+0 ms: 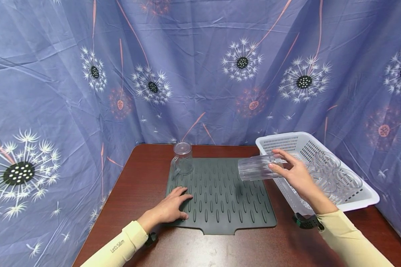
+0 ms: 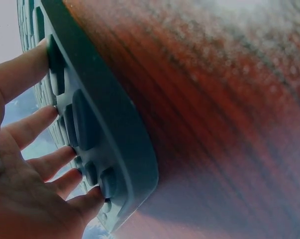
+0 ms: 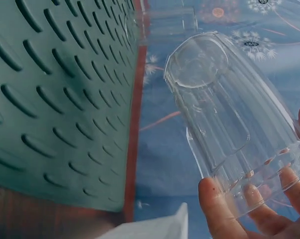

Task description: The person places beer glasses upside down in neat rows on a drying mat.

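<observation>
My right hand grips a tall clear drinking glass near one end, fingers and thumb around it. The glass lies nearly sideways in the air above the right part of a dark grey-green ridged drying mat. Its round far end faces the camera in the right wrist view. My left hand rests on the mat's left front part, fingers spread; in the left wrist view its fingertips touch the ridges. A clear glass mug with its handle to the left stands at the mat's back left corner.
A white perforated plastic basket stands on the right of the brown table, holding several clear glasses. A blue dandelion-print curtain hangs behind the table and at its sides.
</observation>
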`<state>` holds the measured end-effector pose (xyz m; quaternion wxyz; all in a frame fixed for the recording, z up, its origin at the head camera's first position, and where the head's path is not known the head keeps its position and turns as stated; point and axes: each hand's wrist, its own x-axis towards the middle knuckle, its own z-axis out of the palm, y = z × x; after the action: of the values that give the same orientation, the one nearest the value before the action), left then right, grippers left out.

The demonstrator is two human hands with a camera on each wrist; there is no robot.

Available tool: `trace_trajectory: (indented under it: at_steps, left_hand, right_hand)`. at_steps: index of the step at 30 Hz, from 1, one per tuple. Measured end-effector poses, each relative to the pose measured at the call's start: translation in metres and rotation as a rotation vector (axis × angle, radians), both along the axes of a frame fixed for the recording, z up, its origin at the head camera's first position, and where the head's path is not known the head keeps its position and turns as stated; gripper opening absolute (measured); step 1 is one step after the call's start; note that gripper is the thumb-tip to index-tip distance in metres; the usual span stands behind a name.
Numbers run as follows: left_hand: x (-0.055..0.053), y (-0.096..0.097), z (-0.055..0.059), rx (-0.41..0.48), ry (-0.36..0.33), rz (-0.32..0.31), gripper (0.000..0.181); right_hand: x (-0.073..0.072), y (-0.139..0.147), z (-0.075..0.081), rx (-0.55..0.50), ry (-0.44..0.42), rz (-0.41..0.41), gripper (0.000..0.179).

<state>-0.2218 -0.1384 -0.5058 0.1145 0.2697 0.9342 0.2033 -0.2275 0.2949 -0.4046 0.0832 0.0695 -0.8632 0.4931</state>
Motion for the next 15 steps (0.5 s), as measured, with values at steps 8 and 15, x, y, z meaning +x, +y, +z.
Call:
trace_trajectory:
  at_steps: [8, 15]
  left_hand:
    - [0.001, 0.0, 0.0, -0.007, 0.013, 0.0, 0.063]
    - [0.001, 0.0, 0.0, -0.012, 0.014, 0.001, 0.064]
  right_hand:
    - [-0.001, -0.017, -0.015, -0.145, -0.08, 0.06, 0.052]
    - [-0.005, -0.026, -0.025, -0.304, -0.136, 0.11, 0.052]
